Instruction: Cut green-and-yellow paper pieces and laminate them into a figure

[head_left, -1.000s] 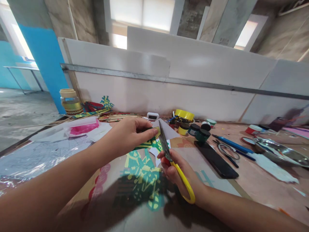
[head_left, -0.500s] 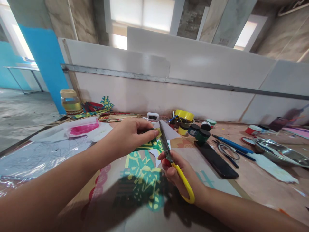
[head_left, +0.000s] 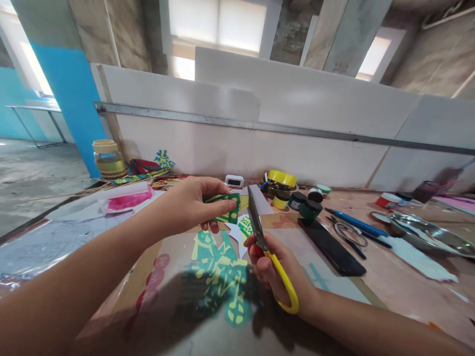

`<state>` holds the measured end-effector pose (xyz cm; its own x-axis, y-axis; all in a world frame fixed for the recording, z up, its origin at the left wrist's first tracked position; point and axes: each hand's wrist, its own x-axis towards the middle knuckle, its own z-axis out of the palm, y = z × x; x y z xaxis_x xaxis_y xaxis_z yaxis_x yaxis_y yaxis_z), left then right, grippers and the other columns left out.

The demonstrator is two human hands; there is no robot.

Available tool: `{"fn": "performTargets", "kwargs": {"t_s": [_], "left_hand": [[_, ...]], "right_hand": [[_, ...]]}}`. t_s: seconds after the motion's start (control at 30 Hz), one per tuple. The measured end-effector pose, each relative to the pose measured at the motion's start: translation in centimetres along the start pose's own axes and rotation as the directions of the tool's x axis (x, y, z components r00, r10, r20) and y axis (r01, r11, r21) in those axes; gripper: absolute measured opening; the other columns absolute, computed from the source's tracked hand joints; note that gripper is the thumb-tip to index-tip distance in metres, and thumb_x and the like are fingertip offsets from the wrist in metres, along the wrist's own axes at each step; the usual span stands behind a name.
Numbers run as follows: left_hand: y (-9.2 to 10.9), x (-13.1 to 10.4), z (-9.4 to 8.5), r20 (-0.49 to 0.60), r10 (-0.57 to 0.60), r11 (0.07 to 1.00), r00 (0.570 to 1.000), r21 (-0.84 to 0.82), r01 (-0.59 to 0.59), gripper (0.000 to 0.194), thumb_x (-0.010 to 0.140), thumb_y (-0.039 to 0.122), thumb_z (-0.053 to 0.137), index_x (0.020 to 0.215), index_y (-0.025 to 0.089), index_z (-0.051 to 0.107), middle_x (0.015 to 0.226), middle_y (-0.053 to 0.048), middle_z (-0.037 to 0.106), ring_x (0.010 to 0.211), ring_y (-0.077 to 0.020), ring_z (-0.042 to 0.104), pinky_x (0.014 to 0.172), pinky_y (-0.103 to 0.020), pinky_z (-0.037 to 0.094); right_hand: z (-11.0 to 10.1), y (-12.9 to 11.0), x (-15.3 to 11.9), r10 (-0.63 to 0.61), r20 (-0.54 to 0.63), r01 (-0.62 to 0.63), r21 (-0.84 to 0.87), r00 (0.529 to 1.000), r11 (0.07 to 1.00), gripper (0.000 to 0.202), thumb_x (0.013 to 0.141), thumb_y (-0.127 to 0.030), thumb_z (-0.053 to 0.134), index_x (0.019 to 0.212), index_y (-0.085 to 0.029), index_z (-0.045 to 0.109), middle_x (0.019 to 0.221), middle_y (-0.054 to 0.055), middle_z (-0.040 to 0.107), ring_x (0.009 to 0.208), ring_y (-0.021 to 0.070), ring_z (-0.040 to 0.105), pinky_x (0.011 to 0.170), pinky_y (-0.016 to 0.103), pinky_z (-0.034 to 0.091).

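Left hand: We see the left hand [head_left: 202,200] closed in a pinch, thumb on the near face and fingers behind, gripping 1 small flat green-and-yellow patterned piece, seemingly of painted paper [head_left: 232,208].
Patterned piece: It is raised above the work surface, left of the blades; we cannot tell whether its yellow edge touches them.
Right hand: The right hand [head_left: 286,259] is curled around the yellow-handled metal scissors [head_left: 260,241], whose blades point up and away; we cannot tell how far they are parted.
Paper weight and stiffness: We judge the piece very light, thin and bendable, easily creased or torn at narrow parts, with little slip against dry fingers.
Paper hold: We would pinch it flat by its broad green body, fingertips clear of the blades.
Scissors hold: We judge them rigid and heavier than the paper, best held by the yellow loops.
Below: A pointed white paper scrap [head_left: 234,232] lies beneath, near a flat green-and-yellow figure [head_left: 222,264].
Right side: A flat black phone-like slab [head_left: 330,247] lies beyond the right hand.
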<state>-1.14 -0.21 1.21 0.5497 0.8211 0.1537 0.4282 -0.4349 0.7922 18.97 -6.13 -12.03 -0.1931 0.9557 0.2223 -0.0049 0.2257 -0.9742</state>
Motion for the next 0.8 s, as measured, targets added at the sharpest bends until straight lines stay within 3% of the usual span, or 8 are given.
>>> {"fn": "performTargets", "kwargs": {"t_s": [0.13,0.27,0.37,0.47,0.57,0.7,0.8], "left_hand": [[-0.3,0.2,-1.1,-0.072,-0.025,0.998,0.997,0.061,0.03,0.026,0.079,0.041,0.068,0.096,0.022,0.066,0.048,0.005,0.06,0.044,-0.0125,0.057,0.043,-0.02,0.043],[-0.8,0.8,-1.6,-0.263,0.107,0.992,0.959,-0.036,-0.121,0.022,0.075,0.037,0.074,0.084,0.018,0.067,0.058,0.004,0.063,0.05,-0.0084,0.054,0.047,-0.017,0.04],[-1.1,1.2,-0.9,-0.327,0.115,0.976,0.938,-0.138,-0.168,0.028,0.076,0.044,0.073,0.075,0.016,0.066,0.063,0.002,0.063,0.054,-0.0081,0.053,0.049,-0.018,0.039],[-1.2,1.2,0.2,-0.315,0.094,0.982,0.944,-0.126,-0.139,0.039,0.083,0.054,0.062,0.077,0.016,0.067,0.063,0.0,0.062,0.057,-0.0102,0.054,0.052,-0.02,0.042],[-0.8,0.8,1.3,-0.219,0.185,0.977,0.958,-0.061,-0.203,0.037,0.087,0.052,0.056,0.09,0.017,0.067,0.072,0.0,0.065,0.06,-0.0115,0.057,0.057,-0.022,0.046],[-0.4,0.5,1.9,-0.139,0.287,0.957,0.948,0.093,-0.276,0.024,0.089,0.035,0.057,0.072,0.018,0.062,0.064,0.003,0.06,0.06,-0.0104,0.057,0.06,-0.022,0.047],[-0.5,0.5,1.8,-0.195,0.254,0.966,0.948,0.101,-0.238,0.027,0.088,0.033,0.058,0.066,0.017,0.059,0.059,0.003,0.058,0.059,-0.0113,0.056,0.058,-0.022,0.045]], "right_hand": [[0.2,-0.2,0.0,0.037,-0.03,-0.035,0.062,0.999,0.997,0.06,0.07,-0.074,0.064,0.1,-0.022,0.055,0.075,-0.003,0.043,0.05,0.0076,0.03,0.038,0.02,0.023],[0.1,0.0,0.0,0.035,0.006,-0.035,0.072,0.999,0.997,0.064,0.068,-0.076,0.064,0.101,-0.022,0.056,0.075,-0.002,0.043,0.05,0.0076,0.03,0.039,0.019,0.024],[-0.1,0.4,-0.1,0.011,0.018,-0.011,0.028,1.0,1.0,0.063,0.073,-0.074,0.061,0.104,-0.021,0.055,0.078,-0.001,0.045,0.052,0.0081,0.032,0.039,0.019,0.027],[-0.2,0.7,-0.1,-0.007,0.04,0.005,0.038,0.999,0.999,0.059,0.075,-0.072,0.06,0.105,-0.022,0.053,0.077,-0.002,0.043,0.051,0.0073,0.031,0.039,0.019,0.026],[-0.2,0.6,-0.1,-0.007,0.056,0.003,0.071,0.998,0.997,0.056,0.076,-0.071,0.061,0.103,-0.023,0.052,0.076,-0.004,0.042,0.049,0.0061,0.029,0.039,0.018,0.025],[0.0,0.5,-0.1,-0.018,0.045,0.016,0.046,0.999,0.999,0.057,0.077,-0.071,0.06,0.105,-0.022,0.052,0.077,-0.002,0.043,0.051,0.007,0.031,0.04,0.019,0.026],[0.1,0.5,-0.1,-0.029,0.038,0.028,0.04,0.999,0.999,0.058,0.077,-0.071,0.059,0.105,-0.021,0.053,0.078,-0.002,0.042,0.051,0.0069,0.03,0.039,0.019,0.026]]}}
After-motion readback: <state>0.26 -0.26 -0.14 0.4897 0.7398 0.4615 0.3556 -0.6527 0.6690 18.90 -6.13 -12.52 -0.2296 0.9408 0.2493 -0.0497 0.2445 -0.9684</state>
